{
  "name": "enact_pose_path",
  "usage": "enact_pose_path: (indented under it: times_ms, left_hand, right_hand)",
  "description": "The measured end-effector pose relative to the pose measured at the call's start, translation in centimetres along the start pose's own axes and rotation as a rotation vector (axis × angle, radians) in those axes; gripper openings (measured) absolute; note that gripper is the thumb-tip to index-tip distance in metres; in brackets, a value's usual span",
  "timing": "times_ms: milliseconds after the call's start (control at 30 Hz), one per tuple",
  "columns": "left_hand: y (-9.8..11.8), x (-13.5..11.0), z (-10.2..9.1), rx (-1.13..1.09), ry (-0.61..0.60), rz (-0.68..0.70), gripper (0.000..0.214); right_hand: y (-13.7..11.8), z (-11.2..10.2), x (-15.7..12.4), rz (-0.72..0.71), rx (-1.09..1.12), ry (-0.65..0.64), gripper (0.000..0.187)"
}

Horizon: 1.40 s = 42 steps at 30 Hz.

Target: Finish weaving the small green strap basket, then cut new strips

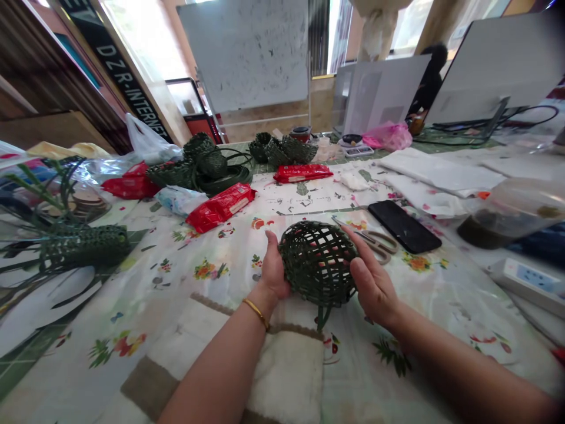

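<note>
A small dark green woven basket (316,262) is held upside down just above the flowered tablecloth (185,277), a loose strip hanging from its lower edge. My left hand (274,268) grips its left side, thumb up along the weave. My right hand (373,282) cups its right side with fingers wrapped round the back. A gold bangle sits on my left wrist.
Scissors (378,241) and a black phone (404,225) lie just right of the basket. Red packets (220,206) and more green woven baskets (282,150) sit further back. A half-woven piece (83,244) with loose strips lies at left. A plastic container (507,212) stands at right.
</note>
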<state>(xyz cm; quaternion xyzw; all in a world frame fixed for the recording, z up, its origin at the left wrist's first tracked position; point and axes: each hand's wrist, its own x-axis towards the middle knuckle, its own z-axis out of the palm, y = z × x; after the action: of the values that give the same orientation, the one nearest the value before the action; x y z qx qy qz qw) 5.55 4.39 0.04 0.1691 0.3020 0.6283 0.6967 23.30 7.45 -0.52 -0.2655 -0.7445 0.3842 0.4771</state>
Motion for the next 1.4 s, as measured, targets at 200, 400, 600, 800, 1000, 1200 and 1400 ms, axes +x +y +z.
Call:
enact_pose_path:
  times_ms: [200,400,600,800,1000,1200,1400]
  left_hand:
    - [0.6,-1.1,-0.4,0.13,-0.188,0.097,0.071]
    - [0.7,-1.7,-0.3,0.24,-0.229,0.14,0.073]
    - [0.3,-1.5,-0.4,0.22,-0.178,0.147,0.076]
    - [0.6,-1.7,-0.6,0.263,-0.222,0.131,0.064]
    - [2.3,-1.9,-1.9,0.664,-0.296,0.029,0.031]
    - [1.8,-1.6,-1.1,0.675,-0.153,0.053,0.025]
    - [0.7,-1.2,-0.6,0.524,-0.023,0.045,0.03]
  right_hand:
    - [0.8,-0.3,0.5,0.128,0.145,0.151,0.042]
    - [0.4,-0.3,0.5,0.101,0.195,0.189,0.041]
    - [0.1,-0.6,0.2,0.022,0.171,0.186,0.04]
    - [0.1,-1.0,0.4,-0.001,0.132,0.186,0.044]
    - [-0.6,-1.9,0.7,-0.148,-0.002,0.159,0.048]
    - [-1.3,-2.2,0.8,-0.229,-0.113,0.108,0.049]
    - [-1.7,-2.3,0.6,-0.32,-0.202,0.061,0.052]
